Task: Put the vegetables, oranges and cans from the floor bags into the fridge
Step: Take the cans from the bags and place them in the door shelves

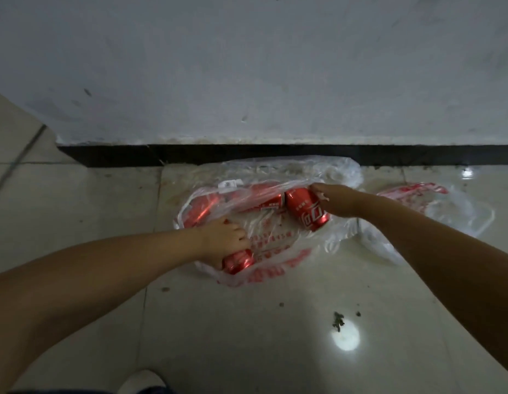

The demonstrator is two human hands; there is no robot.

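Observation:
A clear plastic bag with red print (275, 240) lies on the tiled floor by the wall. My left hand (223, 237) is closed around a red can (239, 260) at the bag's near edge. My right hand (336, 201) grips another red can (308, 210), tilted, just above the bag's right side. More red cans (207, 207) lie inside the bag under the plastic film, towards its far left.
A second, flattened plastic bag with red print (426, 206) lies to the right. A black skirting strip (247, 155) runs along the white wall. Dirt specks (338, 322) dot the tiles near a bright light reflection. A white shoe tip (142, 382) shows at the bottom.

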